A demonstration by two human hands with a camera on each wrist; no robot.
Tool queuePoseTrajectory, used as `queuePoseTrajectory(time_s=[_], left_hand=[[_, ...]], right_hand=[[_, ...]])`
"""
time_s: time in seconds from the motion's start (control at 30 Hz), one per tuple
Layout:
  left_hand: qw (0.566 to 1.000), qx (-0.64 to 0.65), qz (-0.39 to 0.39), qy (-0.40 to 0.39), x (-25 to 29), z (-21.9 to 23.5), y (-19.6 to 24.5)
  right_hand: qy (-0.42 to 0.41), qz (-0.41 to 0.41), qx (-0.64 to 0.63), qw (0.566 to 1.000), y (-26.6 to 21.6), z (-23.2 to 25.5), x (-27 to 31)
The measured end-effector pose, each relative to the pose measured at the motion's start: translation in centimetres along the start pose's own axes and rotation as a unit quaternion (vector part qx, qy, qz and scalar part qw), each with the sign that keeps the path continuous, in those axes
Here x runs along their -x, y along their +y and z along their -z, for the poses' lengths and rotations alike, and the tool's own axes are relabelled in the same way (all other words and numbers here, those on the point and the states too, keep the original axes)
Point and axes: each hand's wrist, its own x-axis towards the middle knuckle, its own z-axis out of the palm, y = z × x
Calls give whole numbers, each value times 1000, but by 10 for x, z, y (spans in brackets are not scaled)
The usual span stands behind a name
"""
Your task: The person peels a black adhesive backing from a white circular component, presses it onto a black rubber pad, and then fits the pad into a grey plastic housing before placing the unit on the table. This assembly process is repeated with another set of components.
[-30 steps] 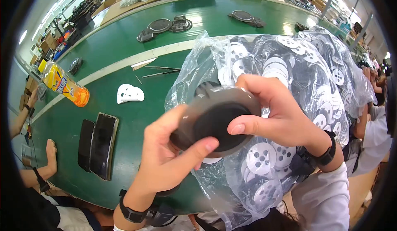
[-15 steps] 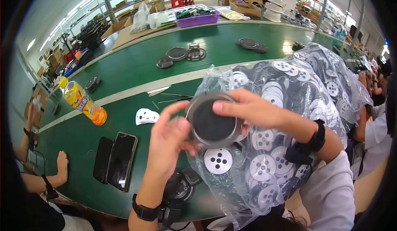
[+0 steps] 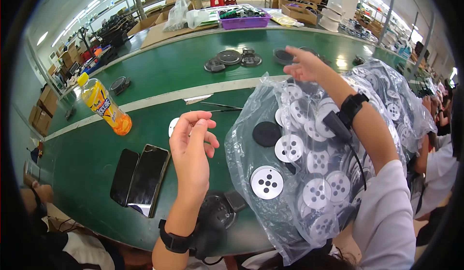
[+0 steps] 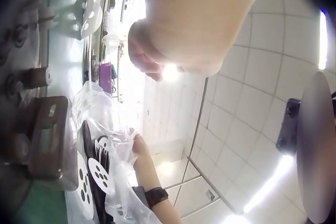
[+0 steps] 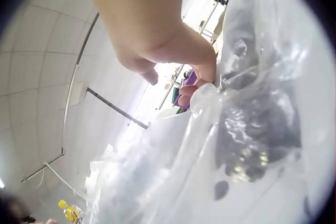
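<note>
My right hand reaches over the far green belt with its fingers spread and holds nothing. By its fingertips lies a round dark part on the belt. My left hand is held above the near table, fingers loosely bent and nothing in them. Behind it a white perforated piece is mostly hidden. A clear plastic bag full of white discs with holes lies under my right forearm. On the bag rest a black disc and a white disc. A dark round housing sits beside my left wrist.
Two phones lie at the left, with an orange drink bottle behind them. Tweezers lie near the belt edge. More dark round assemblies are on the belt. A purple basket stands beyond it.
The round dark part has left both hands and now lies on the far belt. My right hand has moved forward and away; my left hand stays back, its fingers no longer touching the part.
</note>
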Motion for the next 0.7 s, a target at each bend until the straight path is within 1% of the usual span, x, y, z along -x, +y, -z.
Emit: queuePoseTrajectory(time_s=[0.07, 0.1, 0.13, 0.2, 0.23, 0.27, 0.3, 0.33, 0.4, 0.43, 0.5, 0.53, 0.57, 0.6, 0.67, 0.7], left_hand=[[1000, -9, -3, 9, 0, 0, 1], [1000, -7, -6, -6, -1, 2, 2], [1000, -6, -7, -22, -1, 4, 2], [1000, -6, -11, -13, -1, 4, 6], [1000, -7, -18, -3, -1, 4, 8], [1000, -7, -18, 0, -1, 4, 10], [999, -22, -29, 9, -2, 4, 12], [998, -37, -39, 18, -2, 5, 14], [998, -41, -46, 24, -4, 7, 13], [997, -49, -49, 27, -5, 8, 12], [997, -55, -52, 31, -7, 11, 9], [996, -55, -56, 33, -7, 11, 9], [996, -62, -47, 34, -7, 11, 8], [996, -68, -40, 39, -8, 11, 8], [995, -84, -33, 42, -7, 10, 9], [995, -82, -31, 41, -8, 10, 9]], right_hand=[[-69, 85, 138, 984, 10, 1, 5], [-103, 103, 135, 980, 12, 0, 3], [-103, 101, 137, 980, 12, 1, 1], [-160, 160, 230, 947, 4, -11, 9], [-161, 158, 232, 946, -2, -19, 12], [-144, 233, 306, 912, -11, -28, 15], [-123, 306, 376, 866, -18, -35, 14], [-124, 307, 376, 865, -23, -41, 10], [-84, 342, 440, 826, -37, -48, -2], [-83, 342, 441, 825, -46, -54, -14], [-30, 290, 503, 814, -57, -69, -51], [-31, 294, 503, 812, -48, -72, -79], [21, 292, 516, 805, -33, -74, -115], [70, 293, 528, 794, -29, -80, -138], [56, 173, 567, 803, -20, -83, -138], [69, 158, 573, 801, -12, -84, -145]])
